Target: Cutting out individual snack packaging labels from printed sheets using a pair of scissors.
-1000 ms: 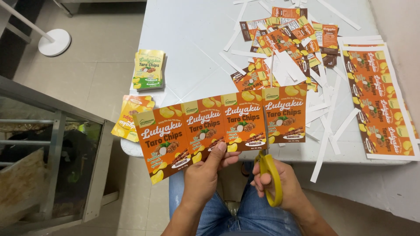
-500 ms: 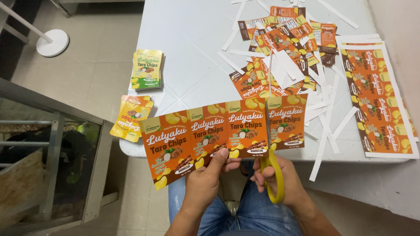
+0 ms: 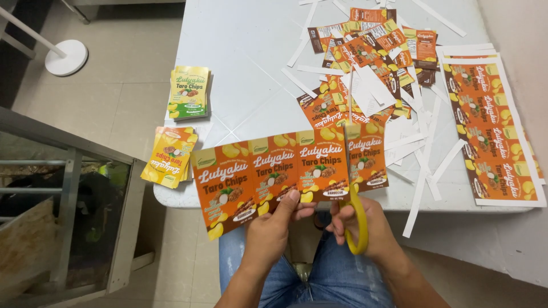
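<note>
The left hand (image 3: pixel 273 228) pinches the lower edge of an orange label strip (image 3: pixel 285 171), thumb on its face, held over the near edge of the white table (image 3: pixel 251 68). The right hand (image 3: pixel 365 228) has fingers curled through yellow-handled scissors (image 3: pixel 357 211), blades up in the strip. Beyond the fingertips lie cut labels (image 3: pixel 371 63); left, a green stack (image 3: pixel 189 92) and a yellow stack (image 3: pixel 170 155); right, an uncut orange sheet (image 3: pixel 491 137).

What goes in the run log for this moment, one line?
left hand: holds orange label strip | right hand: yellow-handled scissors cutting between labels | white table: cut labels, paper offcuts
</note>
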